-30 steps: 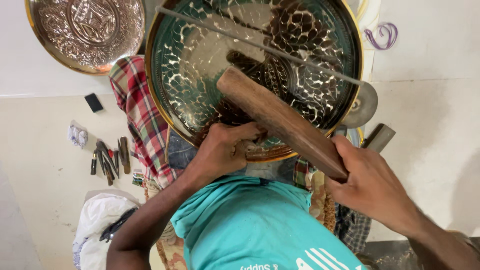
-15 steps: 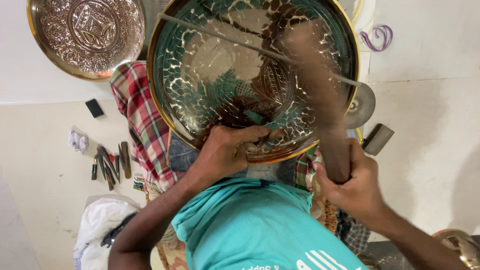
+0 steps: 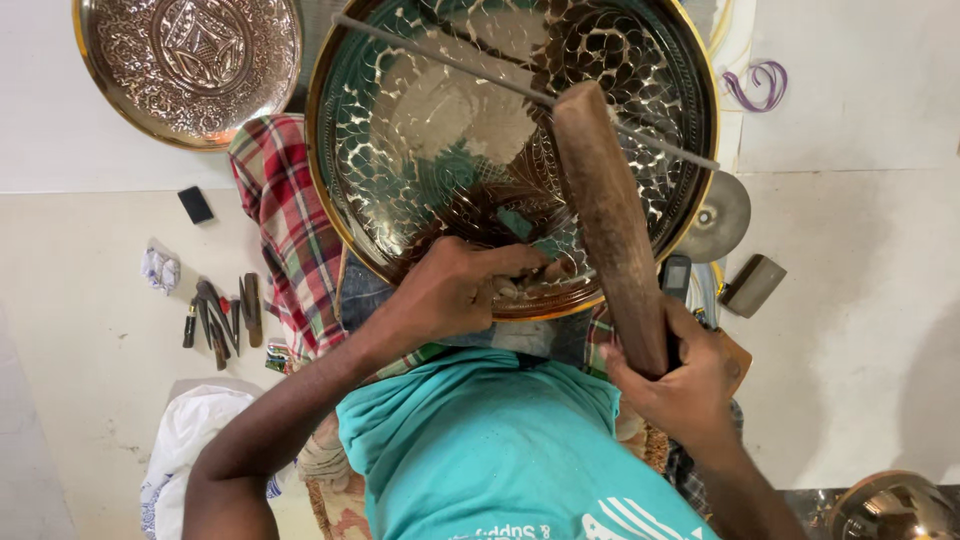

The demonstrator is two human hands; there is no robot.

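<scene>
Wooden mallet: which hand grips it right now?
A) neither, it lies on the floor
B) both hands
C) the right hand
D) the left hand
C: the right hand wraps the wooden mallet at its lower end, while the left hand rests on the engraved metal tray.

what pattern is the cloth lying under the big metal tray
A red, green and white plaid on the cloth, seen left of the tray in the head view.

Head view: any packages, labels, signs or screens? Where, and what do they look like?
White print on the teal shirt, bottom edge of frame: pale lettering and stripes, partly cut off.
Small clear wrapped packet on the floor at left, beside the hand tools: crumpled, whitish.
No signs or screens visible.
</scene>
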